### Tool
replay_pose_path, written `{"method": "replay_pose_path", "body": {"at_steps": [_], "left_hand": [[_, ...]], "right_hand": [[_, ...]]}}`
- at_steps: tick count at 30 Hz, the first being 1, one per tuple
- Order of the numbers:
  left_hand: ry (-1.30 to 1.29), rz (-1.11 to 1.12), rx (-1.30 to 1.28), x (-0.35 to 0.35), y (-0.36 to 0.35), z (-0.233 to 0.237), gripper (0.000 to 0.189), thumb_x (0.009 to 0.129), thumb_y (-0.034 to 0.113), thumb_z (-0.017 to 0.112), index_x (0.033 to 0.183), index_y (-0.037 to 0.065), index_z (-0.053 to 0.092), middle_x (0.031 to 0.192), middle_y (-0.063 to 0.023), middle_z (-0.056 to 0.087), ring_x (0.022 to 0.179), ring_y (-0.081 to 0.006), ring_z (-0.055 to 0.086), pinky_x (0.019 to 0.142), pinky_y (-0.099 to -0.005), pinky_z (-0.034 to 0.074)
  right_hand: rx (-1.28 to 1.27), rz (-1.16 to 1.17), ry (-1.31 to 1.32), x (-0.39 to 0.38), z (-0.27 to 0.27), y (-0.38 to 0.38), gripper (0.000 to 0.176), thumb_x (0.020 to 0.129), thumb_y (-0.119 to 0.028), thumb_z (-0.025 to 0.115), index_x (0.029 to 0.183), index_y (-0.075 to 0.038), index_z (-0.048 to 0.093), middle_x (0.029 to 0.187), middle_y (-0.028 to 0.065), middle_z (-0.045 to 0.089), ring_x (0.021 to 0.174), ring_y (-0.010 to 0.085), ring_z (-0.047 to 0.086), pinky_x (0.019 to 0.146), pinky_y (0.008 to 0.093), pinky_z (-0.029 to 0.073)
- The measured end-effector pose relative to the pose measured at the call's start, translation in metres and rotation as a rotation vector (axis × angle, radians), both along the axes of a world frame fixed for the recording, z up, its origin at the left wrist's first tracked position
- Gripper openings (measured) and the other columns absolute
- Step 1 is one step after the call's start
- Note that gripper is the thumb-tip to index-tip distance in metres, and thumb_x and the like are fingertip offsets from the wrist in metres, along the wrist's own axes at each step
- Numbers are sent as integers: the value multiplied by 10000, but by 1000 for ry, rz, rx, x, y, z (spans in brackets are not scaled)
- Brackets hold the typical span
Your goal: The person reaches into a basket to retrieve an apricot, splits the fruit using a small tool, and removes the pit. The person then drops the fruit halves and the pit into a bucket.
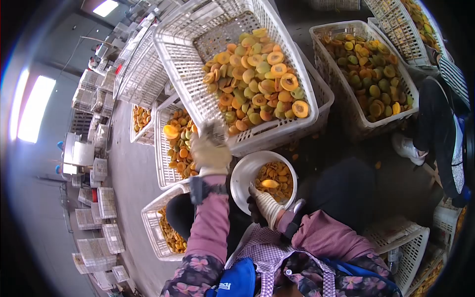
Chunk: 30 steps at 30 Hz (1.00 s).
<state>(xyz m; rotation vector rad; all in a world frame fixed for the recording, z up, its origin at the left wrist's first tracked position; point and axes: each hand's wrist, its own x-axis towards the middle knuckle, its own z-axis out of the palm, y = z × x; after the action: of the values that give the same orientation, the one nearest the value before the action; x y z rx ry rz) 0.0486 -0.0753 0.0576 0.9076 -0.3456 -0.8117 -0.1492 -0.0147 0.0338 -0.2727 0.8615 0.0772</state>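
My left hand [213, 148], in a pale glove and smeared by motion, is beside the near corner of a large white crate [170, 64] of halved orange and green fruit [262, 84]. What it holds, if anything, is blurred. My right hand [267, 204], in a light glove with dark fingertips, is bent over the near rim of a white bucket [240, 180]. Its fingers look pressed together; anything between them is hidden. Inside the bucket are fruit pieces [282, 173], with one bright yellow piece [269, 183] near my right fingertips.
Fruit crates stand left of the bucket [161, 163] and at the right [341, 74]. A smaller crate [153, 232] is at lower left, an overturned-looking one [413, 252] at lower right. Another person's shoe [409, 149] and dark-clothed leg [435, 128] are at right.
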Motion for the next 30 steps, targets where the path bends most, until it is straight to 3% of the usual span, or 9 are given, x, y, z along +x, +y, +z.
{"method": "replay_pose_path", "body": {"at_steps": [1, 3, 4, 8, 15, 19, 23, 25, 30], "left_hand": [[-545, -251, 347, 16, -19, -25, 603, 826, 278, 560, 1312, -3, 340, 1113, -140, 543, 1005, -217, 533, 997, -385, 366], [851, -771, -459, 90, -67, -147, 230, 898, 144, 448, 1060, -1, 522, 1108, -113, 596, 1007, -234, 568, 859, -361, 458], [851, -777, -464, 86, -73, -142, 230, 898, 144, 448, 1060, -1, 522, 1108, -113, 596, 1007, -234, 568, 859, -361, 458], [-1305, -510, 1200, 27, -82, -67, 510, 758, 150, 621, 1224, 55, 436, 1077, -122, 551, 951, -229, 545, 896, -346, 440], [-329, -335, 147, -63, 20, -11, 245, 872, -28, 466, 1102, 55, 480, 961, -93, 586, 880, -165, 573, 769, -290, 489], [244, -390, -27, -76, 43, -18, 255, 945, 203, 430, 1124, 29, 480, 954, -91, 589, 896, -214, 591, 790, -352, 506], [-298, -120, 327, -91, 63, -18, 302, 948, 203, 401, 1177, 13, 452, 1006, -100, 581, 943, -218, 575, 828, -363, 488], [-396, -46, 344, -105, 64, -9, 302, 949, 311, 437, 1139, 76, 450, 879, -72, 542, 755, -220, 582, 584, -321, 508], [-573, -3, 313, -108, 66, -9, 232, 966, 280, 404, 1007, 66, 484, 918, -48, 564, 831, -145, 522, 793, -281, 420]], "right_hand": [[3, -9, 0, 4, -5, 2, 392, 850, -503, 492, 746, -125, 511, 550, 12, 452, 404, 154, 401, 374, 299, 326], [-119, -12, -35, 10, -12, -1, 379, 849, -485, 492, 739, -124, 527, 560, 10, 467, 429, 151, 411, 396, 286, 330], [-115, -9, 9, 8, 0, -8, 370, 845, -475, 500, 739, -122, 542, 573, 9, 484, 440, 148, 419, 415, 283, 341], [-175, -49, 31, 19, -19, -9, 381, 856, -475, 491, 760, -112, 557, 577, 2, 473, 449, 137, 435, 420, 284, 356], [-810, -360, -46, 16, -12, -36, 349, 879, -393, 525, 997, -65, 527, 612, 17, 476, 438, 111, 414, 393, 271, 361], [-1338, -37, 224, 4, -8, -25, 387, 891, -348, 482, 1064, -3, 519, 776, 229, 605, 719, 383, 600, 614, 411, 470], [-1283, 140, 261, -3, 5, -21, 415, 888, -354, 480, 1082, 12, 518, 877, 266, 604, 854, 433, 569, 707, 439, 460], [-1290, 121, 239, -3, -3, -17, 386, 901, -329, 474, 1076, 12, 518, 855, 242, 610, 807, 406, 586, 675, 415, 468], [-963, 0, -74, -13, 5, -19, 450, 903, -403, 462, 1011, 28, 535, 698, 182, 602, 652, 326, 597, 567, 385, 467]]}}
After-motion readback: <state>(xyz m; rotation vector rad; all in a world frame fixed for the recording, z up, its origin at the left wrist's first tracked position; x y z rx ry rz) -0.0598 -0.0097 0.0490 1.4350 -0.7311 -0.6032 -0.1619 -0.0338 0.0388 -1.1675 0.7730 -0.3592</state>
